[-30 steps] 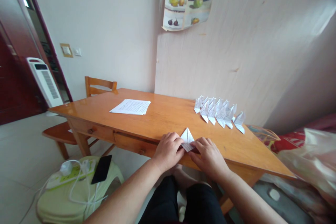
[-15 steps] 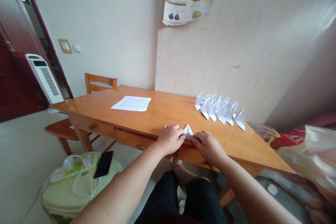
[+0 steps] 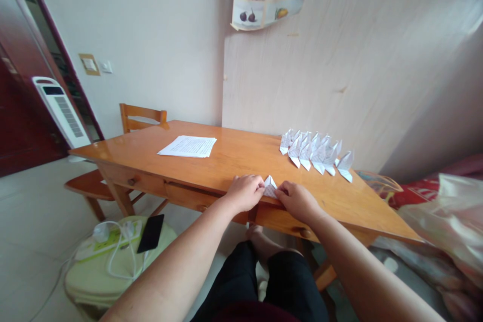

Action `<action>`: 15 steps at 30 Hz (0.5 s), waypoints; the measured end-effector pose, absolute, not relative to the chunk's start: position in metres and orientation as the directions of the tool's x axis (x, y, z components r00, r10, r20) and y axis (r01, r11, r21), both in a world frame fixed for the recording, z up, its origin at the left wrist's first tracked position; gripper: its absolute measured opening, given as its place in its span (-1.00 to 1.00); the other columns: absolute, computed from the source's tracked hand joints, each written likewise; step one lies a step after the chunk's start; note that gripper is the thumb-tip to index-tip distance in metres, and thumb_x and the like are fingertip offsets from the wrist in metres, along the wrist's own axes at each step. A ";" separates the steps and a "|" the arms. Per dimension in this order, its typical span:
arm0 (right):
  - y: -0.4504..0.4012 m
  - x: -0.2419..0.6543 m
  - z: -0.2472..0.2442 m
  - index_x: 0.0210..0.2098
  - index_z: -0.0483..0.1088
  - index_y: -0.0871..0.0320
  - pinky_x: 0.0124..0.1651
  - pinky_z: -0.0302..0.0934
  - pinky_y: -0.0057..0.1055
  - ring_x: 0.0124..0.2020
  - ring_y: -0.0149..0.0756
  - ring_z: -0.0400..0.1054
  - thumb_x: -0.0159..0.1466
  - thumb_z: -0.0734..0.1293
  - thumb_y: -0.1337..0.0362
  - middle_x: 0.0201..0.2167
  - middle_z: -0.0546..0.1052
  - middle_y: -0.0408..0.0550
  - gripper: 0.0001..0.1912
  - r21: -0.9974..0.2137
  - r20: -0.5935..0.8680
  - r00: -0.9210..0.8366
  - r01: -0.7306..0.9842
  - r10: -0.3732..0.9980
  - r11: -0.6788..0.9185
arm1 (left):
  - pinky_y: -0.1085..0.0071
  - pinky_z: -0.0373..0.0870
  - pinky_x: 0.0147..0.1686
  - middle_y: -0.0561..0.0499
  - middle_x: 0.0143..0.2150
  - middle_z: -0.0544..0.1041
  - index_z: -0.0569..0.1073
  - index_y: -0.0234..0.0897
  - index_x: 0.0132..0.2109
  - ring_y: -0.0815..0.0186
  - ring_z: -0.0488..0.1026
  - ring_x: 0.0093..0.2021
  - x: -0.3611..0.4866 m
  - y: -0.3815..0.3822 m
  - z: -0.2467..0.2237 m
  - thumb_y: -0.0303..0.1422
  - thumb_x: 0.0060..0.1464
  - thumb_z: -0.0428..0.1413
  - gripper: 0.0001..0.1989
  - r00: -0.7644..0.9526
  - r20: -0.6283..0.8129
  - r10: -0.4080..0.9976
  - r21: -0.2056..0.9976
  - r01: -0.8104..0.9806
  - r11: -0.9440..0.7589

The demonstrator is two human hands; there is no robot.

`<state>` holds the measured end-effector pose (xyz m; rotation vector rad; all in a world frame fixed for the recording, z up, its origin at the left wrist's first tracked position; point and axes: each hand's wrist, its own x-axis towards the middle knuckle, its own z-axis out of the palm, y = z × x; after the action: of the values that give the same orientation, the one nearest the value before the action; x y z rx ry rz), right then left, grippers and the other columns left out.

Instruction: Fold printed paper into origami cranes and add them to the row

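A small piece of folded white paper [image 3: 269,187], pointed at its top, lies at the front edge of the wooden table [image 3: 241,161]. My left hand [image 3: 247,192] pinches its left side with curled fingers. On the other side, my right hand [image 3: 296,201] grips the lower right corner between thumb and fingers. Several folded paper pieces [image 3: 317,153] stand in rows at the right back of the table. A stack of printed sheets [image 3: 187,146] lies flat on the left part.
A green stool [image 3: 90,282] at the lower left bears a power strip [image 3: 107,241], white cables and a black phone [image 3: 151,233]. A wooden chair [image 3: 143,113] stands behind the table. Plastic bags [image 3: 449,211] are piled at the right.
The view has shifted slightly. My right fingers have moved a little at the paper's lower right corner, and more of its printed lower part shows between my hands.
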<state>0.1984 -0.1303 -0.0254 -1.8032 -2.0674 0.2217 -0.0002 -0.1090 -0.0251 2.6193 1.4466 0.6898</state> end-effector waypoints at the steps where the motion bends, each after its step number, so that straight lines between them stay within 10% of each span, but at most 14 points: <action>1: -0.130 0.198 -0.025 -0.35 0.42 0.11 -0.34 0.03 -0.43 -0.35 -0.28 0.40 0.34 0.24 0.14 -0.35 0.57 -0.04 -0.77 -0.360 0.176 -0.091 0.921 0.980 0.150 | 0.26 0.34 -0.10 0.02 -0.11 0.59 0.46 -0.15 -0.16 0.18 0.50 -0.10 0.000 -0.109 -0.025 -0.29 0.25 0.01 -0.86 0.458 0.348 0.818 0.267 0.788 -0.555; 15: -0.124 0.196 -0.016 -0.30 0.48 0.16 -0.34 0.00 -0.40 -0.29 -0.22 0.42 0.35 0.25 0.13 -0.29 0.60 0.07 -0.73 -0.286 0.087 -0.087 0.952 0.992 0.109 | 0.30 0.35 -0.15 0.00 -0.12 0.55 0.45 -0.16 -0.14 0.18 0.48 -0.12 0.004 -0.108 -0.028 -0.38 0.21 0.03 -0.87 0.478 0.399 0.782 0.220 0.779 -0.588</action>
<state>0.1957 -0.1237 -0.0161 -1.9267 -2.1308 0.2251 0.0042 -0.1076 -0.0280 2.6938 1.4225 0.7345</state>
